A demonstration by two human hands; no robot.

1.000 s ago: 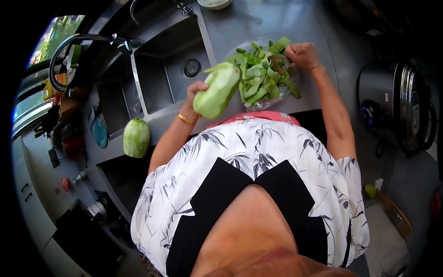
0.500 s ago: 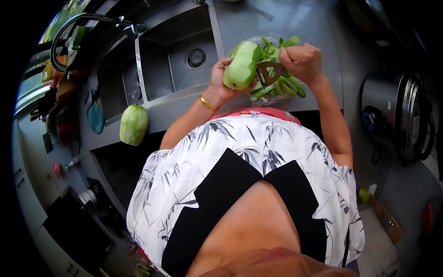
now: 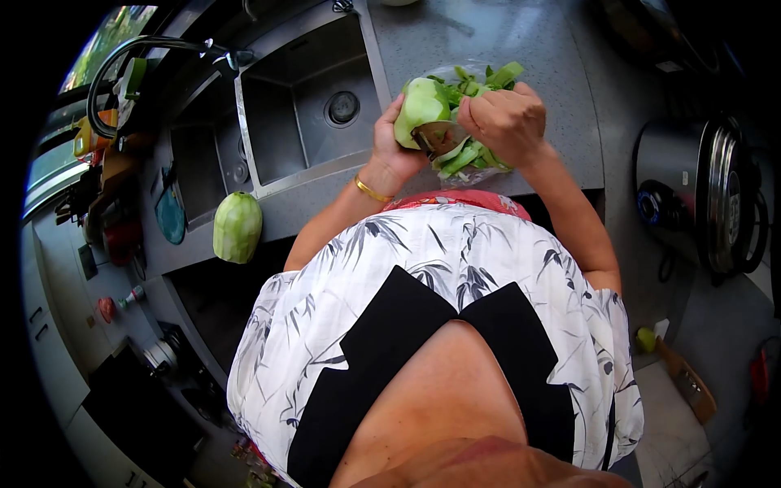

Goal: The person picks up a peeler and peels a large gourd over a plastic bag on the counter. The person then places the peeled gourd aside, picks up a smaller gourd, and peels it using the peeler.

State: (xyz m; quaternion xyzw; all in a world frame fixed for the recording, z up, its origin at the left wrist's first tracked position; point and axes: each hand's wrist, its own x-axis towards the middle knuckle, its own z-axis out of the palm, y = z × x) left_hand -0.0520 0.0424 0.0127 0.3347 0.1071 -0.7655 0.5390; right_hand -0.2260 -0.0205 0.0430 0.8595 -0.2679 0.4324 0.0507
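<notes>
My left hand (image 3: 391,145) is wrapped round a pale green gourd (image 3: 420,106), partly peeled, and holds it at the counter's front edge. In my closed right hand (image 3: 510,122) is a knife (image 3: 440,140). Its broad blade lies against the near end of the gourd, and its handle is hidden in my fist. Green peelings (image 3: 467,161) lie in a clear plastic bag beneath and behind the knife. A second gourd (image 3: 237,228), peeled, stands at the counter edge on the left.
A double steel sink (image 3: 281,122) with a black curved faucet (image 3: 122,50) is set into the grey counter (image 3: 521,32) at left. To the right stands a dark electric cooker (image 3: 679,175). A teal item (image 3: 170,213) lies left of the second gourd.
The knife in my right hand has moved left and down, from over the peelings onto the near end of the gourd. The gourd has tilted in my left hand.
</notes>
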